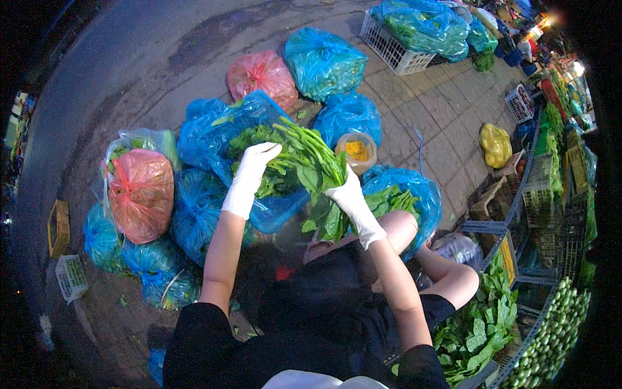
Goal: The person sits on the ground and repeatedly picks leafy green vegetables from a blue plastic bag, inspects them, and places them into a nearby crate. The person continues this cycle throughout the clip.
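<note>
My right hand (346, 194), in a white glove, grips a bunch of leafy green stems (311, 143). The cut-looking stem ends point up and away, and the leaves hang below the hand. At the left side of the bunch is my white-gloved left hand (255, 165), its fingertips drawn together. Whether they pinch a stem or leaf is hidden. Beneath both hands sits a blue plastic tray (277, 216) with curly-leaved greens (272, 187) in it. Beside my right wrist, an opened blue plastic bag (430, 194) contains more leafy greens (393, 200).
Behind my right hand stands a plastic tub (371, 146) of yellow-orange bands. Tied blue (325, 61) and pink bags (262, 78) lie ahead; more bags (141, 199) crowd the left. A white crate (398, 56) stands farther off. Metal-framed vegetable racks (522, 189) line the right.
</note>
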Tool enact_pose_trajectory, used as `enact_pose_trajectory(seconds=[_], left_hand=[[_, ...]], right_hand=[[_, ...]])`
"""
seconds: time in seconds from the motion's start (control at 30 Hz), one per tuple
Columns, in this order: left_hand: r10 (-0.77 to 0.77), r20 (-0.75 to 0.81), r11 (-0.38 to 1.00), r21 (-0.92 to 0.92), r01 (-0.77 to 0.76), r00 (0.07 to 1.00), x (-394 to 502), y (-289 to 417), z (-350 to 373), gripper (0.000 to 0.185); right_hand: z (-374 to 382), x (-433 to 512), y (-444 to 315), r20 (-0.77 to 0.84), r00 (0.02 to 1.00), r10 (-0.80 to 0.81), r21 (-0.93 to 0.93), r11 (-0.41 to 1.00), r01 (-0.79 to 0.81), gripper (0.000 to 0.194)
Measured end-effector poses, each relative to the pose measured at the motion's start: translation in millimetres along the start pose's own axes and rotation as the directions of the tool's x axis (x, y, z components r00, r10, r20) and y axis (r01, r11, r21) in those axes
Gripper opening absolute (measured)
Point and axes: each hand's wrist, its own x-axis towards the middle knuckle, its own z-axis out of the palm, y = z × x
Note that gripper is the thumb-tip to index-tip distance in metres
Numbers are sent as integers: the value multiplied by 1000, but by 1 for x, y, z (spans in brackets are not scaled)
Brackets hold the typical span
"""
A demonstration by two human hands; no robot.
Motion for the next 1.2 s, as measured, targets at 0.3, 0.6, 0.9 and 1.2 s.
enact_pose_trajectory(seconds=[0.3,0.6,0.9,1.2], left_hand=[[198,-166,806,588,-65,966,16,7,-31,34],[80,415,875,405,-263,906,14,58,-23,27],[139,5,988,69,-139,990,14,39,-19,24],[99,-81,896,440,-53,992,-26,16,-1,61]], right_hand=[[-5,-2,10,59,997,54,-47,998,-51,74],[-17,-8,-7,162,987,6,-87,996,8,76],[-7,-8,0,395,917,55,291,940,-181,67],[0,-9,1,254,967,13,362,926,-108,59]])
